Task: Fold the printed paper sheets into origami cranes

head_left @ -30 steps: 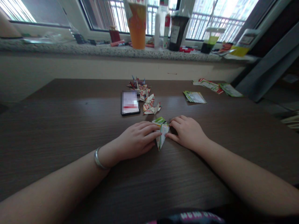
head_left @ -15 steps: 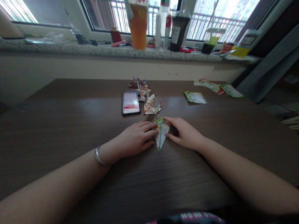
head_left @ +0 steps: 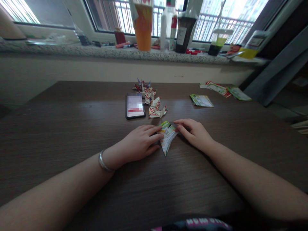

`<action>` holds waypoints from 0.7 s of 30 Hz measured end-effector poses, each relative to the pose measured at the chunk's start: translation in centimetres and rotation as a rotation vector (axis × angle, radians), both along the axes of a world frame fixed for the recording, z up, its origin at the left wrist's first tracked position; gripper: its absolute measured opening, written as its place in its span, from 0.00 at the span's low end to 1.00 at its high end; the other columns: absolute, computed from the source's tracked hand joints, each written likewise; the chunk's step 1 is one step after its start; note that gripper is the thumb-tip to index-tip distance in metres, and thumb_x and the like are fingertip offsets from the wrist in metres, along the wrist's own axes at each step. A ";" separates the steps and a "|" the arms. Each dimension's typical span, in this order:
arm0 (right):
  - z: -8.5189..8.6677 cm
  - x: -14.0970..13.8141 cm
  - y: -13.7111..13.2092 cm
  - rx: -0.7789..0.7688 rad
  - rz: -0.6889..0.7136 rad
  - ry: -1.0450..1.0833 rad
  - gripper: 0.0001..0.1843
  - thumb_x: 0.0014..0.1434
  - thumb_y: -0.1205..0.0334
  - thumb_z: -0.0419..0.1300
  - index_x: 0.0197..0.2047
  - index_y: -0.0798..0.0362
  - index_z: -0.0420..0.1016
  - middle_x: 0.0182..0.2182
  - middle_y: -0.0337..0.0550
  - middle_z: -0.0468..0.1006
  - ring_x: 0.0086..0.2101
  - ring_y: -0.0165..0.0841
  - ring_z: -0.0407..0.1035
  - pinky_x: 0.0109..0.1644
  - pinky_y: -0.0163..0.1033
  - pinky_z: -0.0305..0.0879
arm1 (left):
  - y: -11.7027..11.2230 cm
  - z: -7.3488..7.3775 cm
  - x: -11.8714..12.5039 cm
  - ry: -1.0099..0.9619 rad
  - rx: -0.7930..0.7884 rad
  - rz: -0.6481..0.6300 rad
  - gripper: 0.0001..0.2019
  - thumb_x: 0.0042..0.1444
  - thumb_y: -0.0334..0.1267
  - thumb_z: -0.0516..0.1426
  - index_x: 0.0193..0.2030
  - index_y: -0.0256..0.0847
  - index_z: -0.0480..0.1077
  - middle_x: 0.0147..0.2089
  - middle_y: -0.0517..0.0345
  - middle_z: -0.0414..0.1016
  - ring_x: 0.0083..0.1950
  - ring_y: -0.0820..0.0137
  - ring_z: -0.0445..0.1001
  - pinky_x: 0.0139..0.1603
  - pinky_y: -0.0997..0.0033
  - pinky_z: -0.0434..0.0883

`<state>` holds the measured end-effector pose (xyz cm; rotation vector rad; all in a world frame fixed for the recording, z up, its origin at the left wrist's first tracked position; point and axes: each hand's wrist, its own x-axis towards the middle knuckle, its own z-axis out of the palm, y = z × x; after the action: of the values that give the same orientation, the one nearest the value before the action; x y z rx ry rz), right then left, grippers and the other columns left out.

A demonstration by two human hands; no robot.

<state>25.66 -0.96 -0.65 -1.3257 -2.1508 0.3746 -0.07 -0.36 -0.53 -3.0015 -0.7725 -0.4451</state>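
A folded piece of printed paper (head_left: 167, 138), green and white and pointed toward me, lies on the dark wooden table (head_left: 72, 134). My left hand (head_left: 141, 142) rests flat on its left side, fingers stretched out and pressing it down. My right hand (head_left: 193, 133) pinches a flap at the paper's upper right edge with its fingertips. A silver bangle (head_left: 103, 163) sits on my left wrist.
A phone (head_left: 135, 106) lies just beyond the hands, beside a cluster of folded paper cranes (head_left: 150, 98). Loose printed sheets (head_left: 201, 100) lie at the right back. On the stone windowsill (head_left: 96, 51) stand drink cups and bottles (head_left: 143, 25).
My right hand has slid from the paper's right side up to its top right edge and pulled a flap outward, widening the paper. My left hand stays in place.
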 end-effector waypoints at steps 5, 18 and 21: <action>0.1 -0.1 0.0 0.005 0.018 -0.046 0.11 0.60 0.61 0.58 0.45 0.51 0.77 0.37 0.42 0.80 0.39 0.36 0.72 0.47 0.44 0.68 | 0.1 0.0 0.0 0.025 0.014 -0.001 0.17 0.61 0.40 0.54 0.57 0.42 0.67 0.61 0.45 0.66 0.59 0.55 0.68 0.58 0.50 0.68; 0.1 -0.1 -0.1 0.008 0.325 -0.139 0.25 0.54 0.62 0.63 0.56 0.55 0.70 0.50 0.52 0.75 0.51 0.41 0.66 0.58 0.50 0.61 | 0.1 -0.4 -0.2 0.011 -0.050 0.028 0.16 0.62 0.43 0.53 0.54 0.40 0.67 0.64 0.46 0.63 0.63 0.57 0.64 0.62 0.53 0.65; -0.2 -0.1 0.0 0.001 0.323 -0.130 0.29 0.53 0.58 0.64 0.58 0.56 0.67 0.52 0.54 0.73 0.53 0.43 0.65 0.59 0.52 0.61 | 0.2 -0.4 -0.3 -0.011 -0.091 0.034 0.16 0.63 0.45 0.53 0.53 0.39 0.67 0.65 0.45 0.63 0.64 0.58 0.62 0.63 0.53 0.63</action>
<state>25.54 -0.94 -0.85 -1.0250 -2.4810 0.4233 -0.35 -0.20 -0.97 -3.0666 -0.8665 -0.4366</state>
